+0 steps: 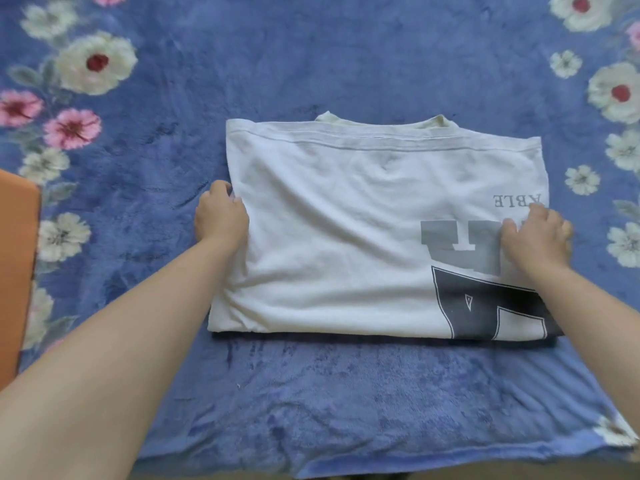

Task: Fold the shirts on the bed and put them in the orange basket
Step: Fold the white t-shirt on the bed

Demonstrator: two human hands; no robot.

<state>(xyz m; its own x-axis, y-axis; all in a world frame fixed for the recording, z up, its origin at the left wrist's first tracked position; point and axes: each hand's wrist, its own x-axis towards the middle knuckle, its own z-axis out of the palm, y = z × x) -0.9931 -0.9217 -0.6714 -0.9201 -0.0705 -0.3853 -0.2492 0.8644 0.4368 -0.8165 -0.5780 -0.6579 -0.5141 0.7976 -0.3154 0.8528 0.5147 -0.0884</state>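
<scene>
In front of you a white shirt [329,237] lies flat on the bed [311,393], folded into a wide rectangle. Its hem edge, with a stitched seam, runs along the far side, and the neck ribbing peeks out just beyond it. The near edge is a straight fold. On the right part you see upside-down print: small grey letters, a large grey letter below them, and a dark navy block letter nearest you. Your left hand [221,216] grips the shirt's left edge; your right hand [535,237] rests on its right edge, fingers curled over the print. An orange basket [17,271] shows partly at the far left, beside the bed.
</scene>
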